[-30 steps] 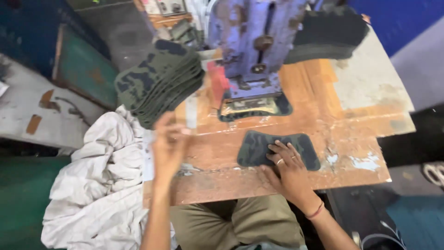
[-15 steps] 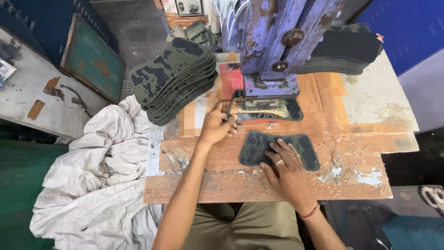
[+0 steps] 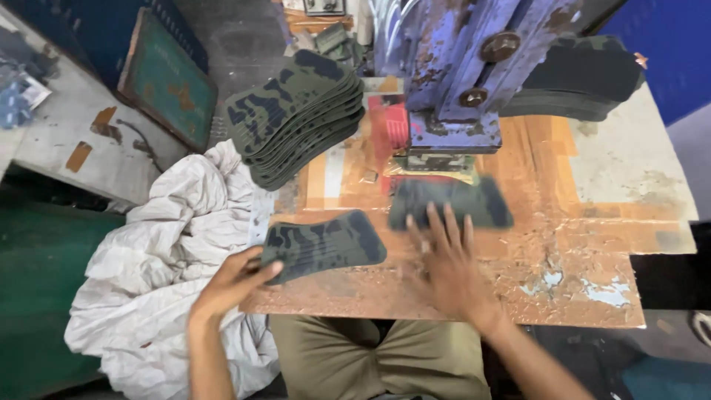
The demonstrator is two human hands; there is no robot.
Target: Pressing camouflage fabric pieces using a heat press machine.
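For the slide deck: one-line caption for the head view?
Left hand grips a flat camouflage-patterned piece; right hand presses a dark piece beneath the blue press.

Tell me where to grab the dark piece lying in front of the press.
Take the flat dark piece by its near long edge, coming from the seated side. It lies flat on the wooden table, so slide it rather than pinch. The right hand already covers that edge; the blue press blocks the far side.

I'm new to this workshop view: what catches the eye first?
The blue machine at the top, rusty and towering over the worn wooden table. Left of it leans a stack of camouflage pieces. Lower down, the left hand grips one such piece, while the right hand presses another.
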